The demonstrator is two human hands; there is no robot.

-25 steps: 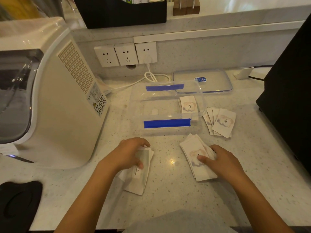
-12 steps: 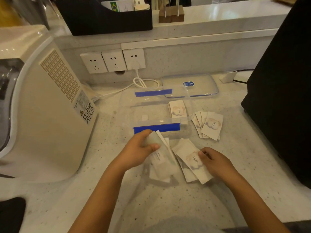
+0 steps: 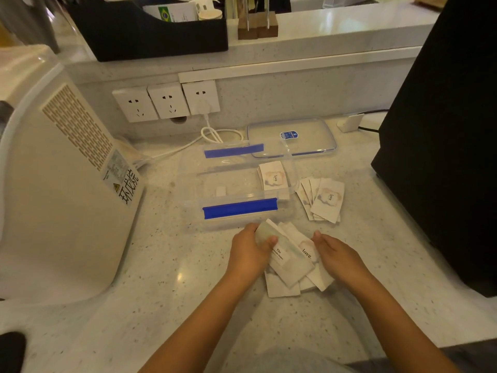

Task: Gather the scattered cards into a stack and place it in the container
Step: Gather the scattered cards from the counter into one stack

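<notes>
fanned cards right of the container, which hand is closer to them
Right. The right hand sits just below the fanned cards, on the near pile. The left hand is on that pile's far side, in front of the container.

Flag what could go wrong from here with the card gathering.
1. The cards between the left hand and right hand are skewed and overlapping unevenly; squaring them could let the bottom ones slip out.
2. A separate fan of cards lies right of the container, outside both hands; it could get left behind.
3. Some cards already lie inside the container at its right end; dropping the new stack in could scatter them.
</notes>
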